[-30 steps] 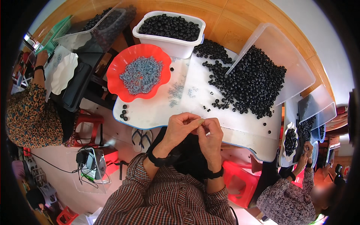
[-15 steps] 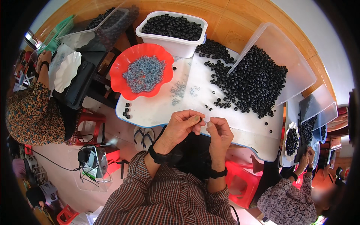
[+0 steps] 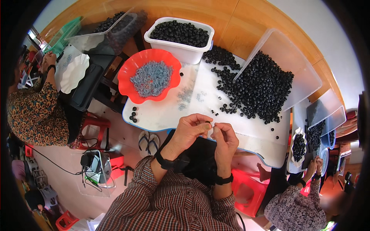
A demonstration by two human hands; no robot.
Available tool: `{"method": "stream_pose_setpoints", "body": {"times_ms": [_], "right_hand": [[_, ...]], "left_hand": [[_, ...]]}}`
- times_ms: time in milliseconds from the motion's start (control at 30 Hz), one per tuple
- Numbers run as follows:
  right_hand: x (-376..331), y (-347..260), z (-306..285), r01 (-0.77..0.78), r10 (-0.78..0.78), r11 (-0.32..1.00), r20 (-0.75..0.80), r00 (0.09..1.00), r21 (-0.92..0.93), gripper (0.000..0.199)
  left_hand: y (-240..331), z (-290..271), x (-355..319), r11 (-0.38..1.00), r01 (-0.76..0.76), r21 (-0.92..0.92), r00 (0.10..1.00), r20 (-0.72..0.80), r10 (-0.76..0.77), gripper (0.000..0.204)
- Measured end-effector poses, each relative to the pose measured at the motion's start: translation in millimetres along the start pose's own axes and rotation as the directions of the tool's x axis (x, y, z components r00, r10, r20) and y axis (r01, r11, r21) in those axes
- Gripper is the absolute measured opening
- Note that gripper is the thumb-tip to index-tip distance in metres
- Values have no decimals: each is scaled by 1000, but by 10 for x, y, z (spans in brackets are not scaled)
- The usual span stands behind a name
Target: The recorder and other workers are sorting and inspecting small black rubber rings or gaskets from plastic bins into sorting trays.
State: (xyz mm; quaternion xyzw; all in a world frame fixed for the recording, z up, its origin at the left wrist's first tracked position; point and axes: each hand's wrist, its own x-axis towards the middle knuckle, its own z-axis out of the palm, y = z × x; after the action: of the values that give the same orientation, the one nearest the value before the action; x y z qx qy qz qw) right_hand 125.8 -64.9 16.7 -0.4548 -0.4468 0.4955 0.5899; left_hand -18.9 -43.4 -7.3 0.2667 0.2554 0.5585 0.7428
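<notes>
Both hands meet over the front edge of the white table [image 3: 154, 115]. My left hand [image 3: 191, 130] is closed, pinching a small round black part [image 3: 208, 123] between thumb and fingers. Close against it, my right hand [image 3: 224, 138] pinches something too tiny to make out. Small clear-grey pieces [image 3: 151, 79] fill a red scalloped bowl [image 3: 125, 82] at the left. To the right, a heap of ring-like black parts [image 3: 266, 86] spills from a tipped clear bin [image 3: 306, 82]. A few loose black parts [image 3: 133, 114] lie by the table's left corner.
A white tub [image 3: 177, 52] heaped with black parts stands at the table's back. Scattered clear-grey bits [image 3: 185, 96] lie mid-table. A red stool [image 3: 246, 192] is at my right. Other people work at tables on both sides, the left one near a white scalloped dish [image 3: 75, 73].
The view has shifted a little, so the table and bowl sit slightly lower and the bowl further right. My hands remain together, fingertips a little closer.
</notes>
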Motion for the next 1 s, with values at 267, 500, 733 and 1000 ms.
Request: {"method": "stream_pose_setpoints", "body": {"times_ms": [267, 500, 733, 1000], "right_hand": [[30, -51, -37, 47, -50, 994, 31, 998, 103, 7], [75, 43, -112, 28, -36, 990, 56, 998, 139, 7], [238, 209, -153, 191, -216, 954, -92, 972, -230, 6], [463, 515, -286, 399, -491, 643, 48, 870, -653, 5]], "left_hand": [[85, 222, -53, 952, -80, 295, 997, 19, 77, 30], [112, 240, -50, 967, -47, 251, 998, 40, 38, 29], [213, 221, 134, 986, 66, 152, 990, -135, -45, 27], [752, 116, 977, 980, -113, 164, 982, -132, 135, 24]]}}
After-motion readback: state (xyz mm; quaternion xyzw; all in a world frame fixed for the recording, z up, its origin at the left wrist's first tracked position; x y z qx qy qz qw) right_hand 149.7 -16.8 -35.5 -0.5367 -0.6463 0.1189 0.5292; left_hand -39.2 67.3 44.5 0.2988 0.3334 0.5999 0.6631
